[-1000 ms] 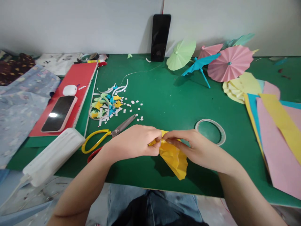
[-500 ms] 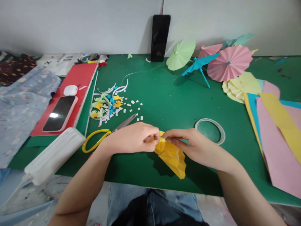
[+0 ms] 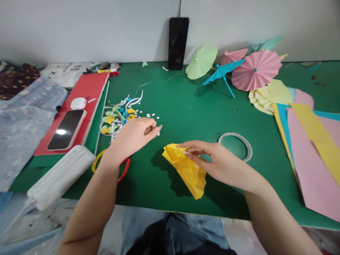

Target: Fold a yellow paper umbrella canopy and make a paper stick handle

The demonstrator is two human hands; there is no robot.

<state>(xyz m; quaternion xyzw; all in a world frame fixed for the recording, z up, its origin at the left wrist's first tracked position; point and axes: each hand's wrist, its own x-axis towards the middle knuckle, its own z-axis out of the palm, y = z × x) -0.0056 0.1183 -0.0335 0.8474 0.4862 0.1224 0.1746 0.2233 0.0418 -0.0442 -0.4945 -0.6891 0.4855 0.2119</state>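
Observation:
My right hand pinches a folded yellow pleated paper near its upper edge, holding it just over the green table. Its fan-like creases spread down toward the front edge. My left hand is apart from the paper, over the small white paper bits to the left. Its thumb and forefinger are closed in a pinch; whatever is between them is too small to make out. Beneath the left wrist lie scissors with yellow and red handles, their blades hidden. A tape roll rests beside my right hand.
Paper umbrellas in green, blue and pink stand at the back right. Coloured paper sheets lie on the right. Leftward are a phone on a red book, a white power strip and scraps. Another phone leans on the wall.
My left hand has let go of the yellow paper and moved left and up to the white bits. My right hand still holds the paper, whose upper left edge now shows.

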